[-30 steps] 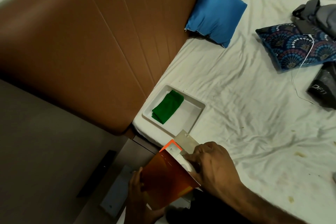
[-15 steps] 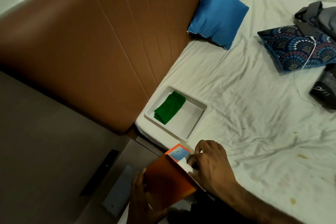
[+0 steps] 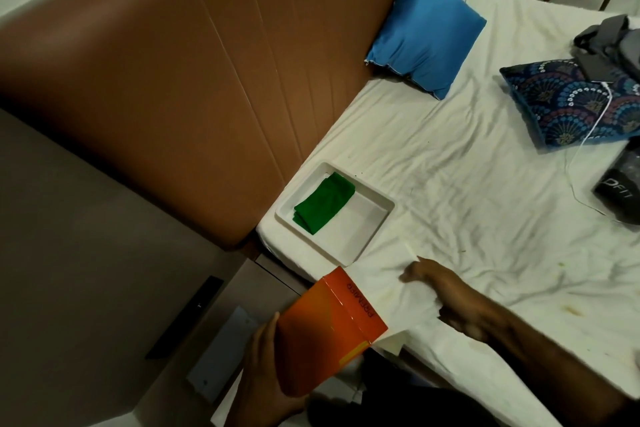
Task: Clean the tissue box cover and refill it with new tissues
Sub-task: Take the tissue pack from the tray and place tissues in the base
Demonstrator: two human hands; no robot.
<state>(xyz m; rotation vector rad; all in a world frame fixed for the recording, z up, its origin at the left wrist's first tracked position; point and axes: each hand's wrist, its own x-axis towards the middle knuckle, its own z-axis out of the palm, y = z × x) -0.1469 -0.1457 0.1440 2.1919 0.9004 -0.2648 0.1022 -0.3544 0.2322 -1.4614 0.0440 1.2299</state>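
- Left hand (image 3: 266,371) grips the orange tissue box (image 3: 327,333) from its lower left side, thumb along the edge, holding it tilted over the gap beside the bed (image 3: 467,184).
- Right hand (image 3: 446,291) lies on the white sheet near the bed's edge, fingers (image 3: 410,274) loosely spread and closed on nothing, blurred.
- White tissue sheets (image 3: 388,274) lie flat under and just ahead of that hand; one pale corner pokes out beside the box's lower right end.
- White rectangular tray (image 3: 367,236) sits on the bed corner by the brown headboard (image 3: 173,80), holding a folded green cloth (image 3: 323,206).
- Blue cushion (image 3: 427,28) leans against the headboard; a patterned cushion (image 3: 568,97) lies well apart to the right.
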